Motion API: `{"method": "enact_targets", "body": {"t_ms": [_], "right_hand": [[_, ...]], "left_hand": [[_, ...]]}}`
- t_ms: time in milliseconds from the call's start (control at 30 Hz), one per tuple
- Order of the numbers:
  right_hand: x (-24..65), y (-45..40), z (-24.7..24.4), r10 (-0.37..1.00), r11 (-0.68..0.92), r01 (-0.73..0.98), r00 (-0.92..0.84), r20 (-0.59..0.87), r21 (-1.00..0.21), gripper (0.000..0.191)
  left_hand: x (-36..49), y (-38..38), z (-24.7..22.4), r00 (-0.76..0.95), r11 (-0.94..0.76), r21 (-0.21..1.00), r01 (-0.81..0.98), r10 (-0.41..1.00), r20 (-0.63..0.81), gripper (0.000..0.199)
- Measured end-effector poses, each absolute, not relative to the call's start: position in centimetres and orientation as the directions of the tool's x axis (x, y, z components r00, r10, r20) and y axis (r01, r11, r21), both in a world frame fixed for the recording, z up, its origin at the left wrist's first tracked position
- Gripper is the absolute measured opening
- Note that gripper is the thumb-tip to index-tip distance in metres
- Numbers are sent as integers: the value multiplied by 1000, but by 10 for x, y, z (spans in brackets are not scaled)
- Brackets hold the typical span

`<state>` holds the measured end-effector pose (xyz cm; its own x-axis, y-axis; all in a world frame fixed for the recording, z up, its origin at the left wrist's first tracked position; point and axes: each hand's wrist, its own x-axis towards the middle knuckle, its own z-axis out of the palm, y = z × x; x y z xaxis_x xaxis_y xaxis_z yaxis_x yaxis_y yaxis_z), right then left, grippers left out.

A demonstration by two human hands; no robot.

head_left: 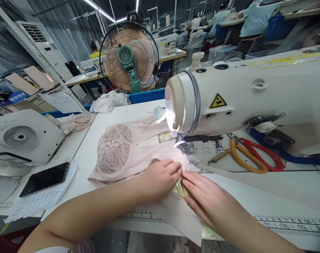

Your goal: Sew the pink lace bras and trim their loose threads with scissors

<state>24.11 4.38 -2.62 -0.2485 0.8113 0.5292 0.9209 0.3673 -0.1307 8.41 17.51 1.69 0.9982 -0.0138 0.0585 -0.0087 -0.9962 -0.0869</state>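
One sewing-machine head stands just beyond my fingers, red-handled scissors rightward; the pink lace bra spreads leftward, under my curled left hand and straighter right hand; pinching, I can't tell.

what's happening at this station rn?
A person's left hand and right hand meet at the edge of a pale pink fabric, just in front of the sewing machine's lit needle area. The garment's lace cup lies flat-side unclear, left of the needle. Red-handled scissors rest under the machine arm.
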Motion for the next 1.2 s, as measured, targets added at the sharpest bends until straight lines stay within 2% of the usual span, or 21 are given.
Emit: {"method": "enact_targets", "body": {"t_ms": [100, 433, 733, 900, 1200], "right_hand": [[245, 42, -20, 803, 395, 906, -261, 535, -152, 31], [247, 41, -21, 822, 374, 894, -196, 535, -247, 25], [248, 42, -18, 798, 405, 885, -219, 562, -231, 24], [247, 42, -17, 795, 406, 887, -222, 565, -222, 24], [248, 41, -19, 821, 383, 882, -188, 540, -275, 21]], "left_hand": [[79, 182, 15, 995, -998, -49, -30, -34, 91, 38], [83, 211, 16, 998, -999, 48, 0, 3, 66, 38], [83, 224, 16, 1000, -992, 128, -17, -15, 13, 39], [85, 233, 12, 1000, -993, 120, -14, -16, -15, 42], [92, 254, 12, 1000, -999, 35, -3, -3, 2, 39]]}}
